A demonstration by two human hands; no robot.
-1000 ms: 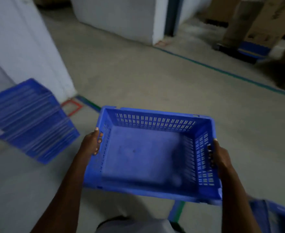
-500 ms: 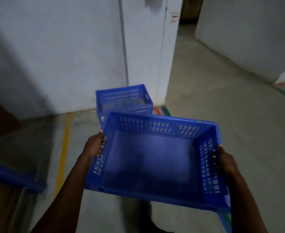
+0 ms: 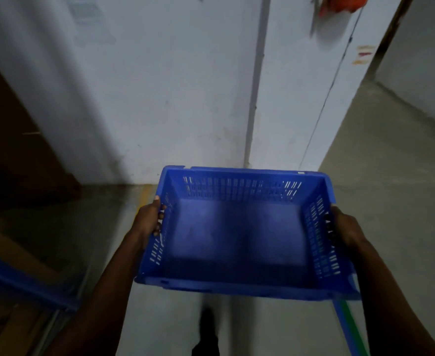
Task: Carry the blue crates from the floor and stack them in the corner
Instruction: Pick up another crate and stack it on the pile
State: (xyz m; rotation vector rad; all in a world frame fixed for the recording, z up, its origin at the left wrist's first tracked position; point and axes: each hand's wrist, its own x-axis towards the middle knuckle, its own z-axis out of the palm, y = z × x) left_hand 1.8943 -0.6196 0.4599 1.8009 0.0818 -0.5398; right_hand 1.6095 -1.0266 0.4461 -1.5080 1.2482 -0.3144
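Blue crate held mid-frame above floor, facing white wall. Left hand and right hand curled on side rims. Empty, stiff plastic, likely light; side handles best hold.

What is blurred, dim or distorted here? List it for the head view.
Head view: motion blur smears the blue crate, most on its floor and slotted walls; the left hand and right hand gripping its sides are soft too; light is dim, with the left edge in deep shadow; wide-angle bend tilts the white wall.
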